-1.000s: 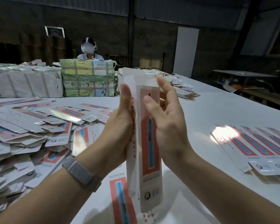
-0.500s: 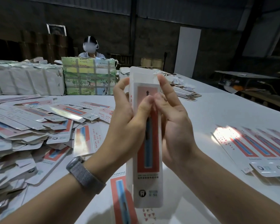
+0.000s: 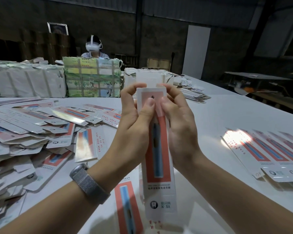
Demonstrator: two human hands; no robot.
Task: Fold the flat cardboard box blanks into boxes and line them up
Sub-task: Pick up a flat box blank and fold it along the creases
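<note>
Here, left hand [image 3: 134,122] and right hand [image 3: 178,122] each grip the long white-and-red cardboard box [image 3: 157,149] — upright, thumbs pressed on its face.

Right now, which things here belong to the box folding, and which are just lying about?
In the job:
- box, upright, gripped by left hand and right hand
- pile of blanks, left
- row of boxes, right
- blank on the table

Lying about:
- wrapped bundles
- green bundle
- far stack

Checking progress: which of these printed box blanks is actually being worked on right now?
The upright box blank gripped by the left hand and right hand; the others lie flat on the table.
</note>
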